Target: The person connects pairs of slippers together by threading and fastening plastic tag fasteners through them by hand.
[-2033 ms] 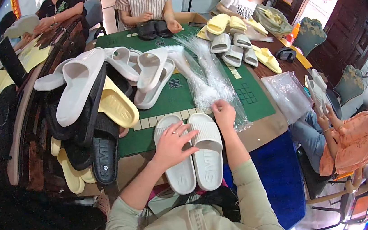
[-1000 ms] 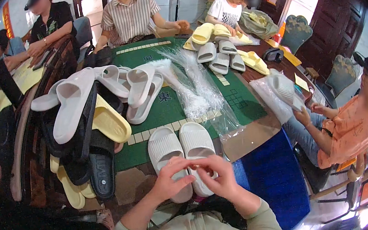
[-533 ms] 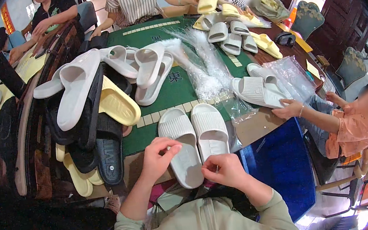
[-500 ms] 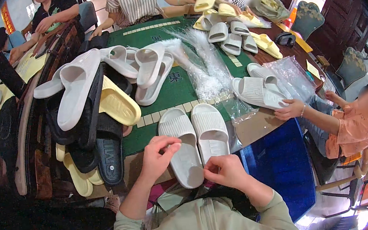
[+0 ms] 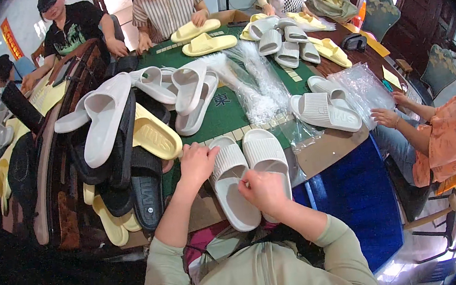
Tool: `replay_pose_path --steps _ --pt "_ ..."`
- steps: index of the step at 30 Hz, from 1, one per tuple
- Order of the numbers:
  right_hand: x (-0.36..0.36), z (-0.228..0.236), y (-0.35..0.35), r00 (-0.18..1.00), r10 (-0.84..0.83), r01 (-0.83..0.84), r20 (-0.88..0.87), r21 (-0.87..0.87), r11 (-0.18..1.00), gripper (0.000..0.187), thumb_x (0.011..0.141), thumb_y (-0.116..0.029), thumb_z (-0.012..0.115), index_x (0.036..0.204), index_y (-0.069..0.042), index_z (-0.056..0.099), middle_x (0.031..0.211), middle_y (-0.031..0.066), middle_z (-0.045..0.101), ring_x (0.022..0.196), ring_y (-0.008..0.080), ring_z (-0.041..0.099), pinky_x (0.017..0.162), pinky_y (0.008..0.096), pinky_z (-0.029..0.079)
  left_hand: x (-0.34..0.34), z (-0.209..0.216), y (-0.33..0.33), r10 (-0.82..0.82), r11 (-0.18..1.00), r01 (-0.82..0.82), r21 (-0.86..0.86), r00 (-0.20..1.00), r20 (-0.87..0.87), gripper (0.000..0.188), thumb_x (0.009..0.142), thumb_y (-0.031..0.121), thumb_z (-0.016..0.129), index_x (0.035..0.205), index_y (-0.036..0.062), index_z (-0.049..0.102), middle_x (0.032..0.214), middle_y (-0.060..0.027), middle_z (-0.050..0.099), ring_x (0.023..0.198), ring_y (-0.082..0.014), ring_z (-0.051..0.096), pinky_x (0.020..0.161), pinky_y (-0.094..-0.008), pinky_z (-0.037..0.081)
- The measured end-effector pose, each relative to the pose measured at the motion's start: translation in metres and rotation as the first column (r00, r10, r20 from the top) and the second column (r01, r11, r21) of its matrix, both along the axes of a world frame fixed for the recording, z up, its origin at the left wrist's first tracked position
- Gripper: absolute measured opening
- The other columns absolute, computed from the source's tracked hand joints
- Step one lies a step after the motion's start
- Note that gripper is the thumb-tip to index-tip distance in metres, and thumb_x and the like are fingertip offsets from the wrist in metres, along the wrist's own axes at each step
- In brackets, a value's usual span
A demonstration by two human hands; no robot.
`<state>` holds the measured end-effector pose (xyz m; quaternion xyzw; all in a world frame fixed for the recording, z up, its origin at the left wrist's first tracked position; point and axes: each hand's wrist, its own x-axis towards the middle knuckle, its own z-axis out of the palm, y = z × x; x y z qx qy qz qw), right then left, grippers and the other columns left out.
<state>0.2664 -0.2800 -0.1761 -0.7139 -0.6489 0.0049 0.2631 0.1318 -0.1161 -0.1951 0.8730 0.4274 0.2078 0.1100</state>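
Two pale grey slide slippers lie side by side in front of me, the left slipper (image 5: 236,198) and the right slipper (image 5: 266,155), toes pointing away. My left hand (image 5: 198,164) is beside the strap of the left slipper, its fingers curled and pressed together. Above the footbeds, close to the gap between the pair, my right hand (image 5: 264,192) is closed in a pinch. Whatever either hand's fingertips hold is too small to make out. Just beyond the toes lies a clear bag with a bundle of thin white strands (image 5: 259,96).
Grey, black and yellow slippers pile up at left, including a yellow slipper (image 5: 154,133). Another grey pair (image 5: 325,110) lies at right by a clear plastic bag (image 5: 363,93). More slippers (image 5: 288,54) are heaped farther back. A blue bin (image 5: 353,201) stands at my right. Several people sit around.
My right hand has moved up from the heels to over the footbeds. My left hand has shifted up beside the strap. Across the table, a person has set down yellow slippers.
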Motion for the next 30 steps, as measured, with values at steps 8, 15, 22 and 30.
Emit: replay_pose_path --steps 8,15,22,30 --pt "-0.017 -0.020 0.031 0.992 -0.026 0.020 0.121 0.056 0.998 0.018 0.083 -0.021 0.059 0.073 -0.006 0.055 0.064 0.0117 0.063 0.056 0.0281 0.064 0.049 0.0407 0.052 0.028 -0.006 0.026 0.037 0.866 0.012 -0.501 0.996 0.087 0.042 0.078 0.047 0.066 0.088 0.0074 0.075 0.087 -0.0169 0.070 0.084 -0.0345 0.066 0.079 -0.0407 0.051" --pt "0.000 -0.016 0.016 0.999 0.000 0.003 -0.037 0.063 0.998 0.013 0.083 -0.021 0.060 0.080 -0.008 0.059 0.067 0.0107 0.064 0.060 0.0308 0.065 0.053 0.0448 0.051 0.028 -0.032 0.030 0.085 0.847 0.108 -0.520 0.939 0.333 0.037 0.075 0.040 0.074 0.090 0.0062 0.074 0.080 -0.0094 0.071 0.074 -0.0194 0.067 0.073 -0.0318 0.050" --pt "-0.004 -0.017 0.008 1.000 -0.009 0.009 0.017 -0.006 1.000 0.024 0.078 -0.028 0.069 0.090 -0.009 0.062 0.074 0.0085 0.065 0.070 0.0280 0.065 0.058 0.0424 0.050 0.010 -0.021 0.026 0.017 0.823 0.244 -0.513 0.892 0.452 0.022 0.083 0.019 0.069 0.094 0.0014 0.071 0.083 -0.0085 0.070 0.076 -0.0149 0.064 0.073 -0.0291 0.049" --pt "-0.009 -0.022 0.006 0.994 -0.002 0.003 0.112 -0.009 1.000 0.012 0.078 -0.022 0.065 0.077 -0.009 0.063 0.077 0.0080 0.062 0.074 0.0271 0.064 0.058 0.0425 0.051 0.012 -0.034 0.024 0.128 0.796 0.300 -0.526 0.766 0.630 0.015 0.087 0.013 0.063 0.093 0.0008 0.070 0.084 -0.0024 0.069 0.077 -0.0086 0.060 0.071 -0.0240 0.047"
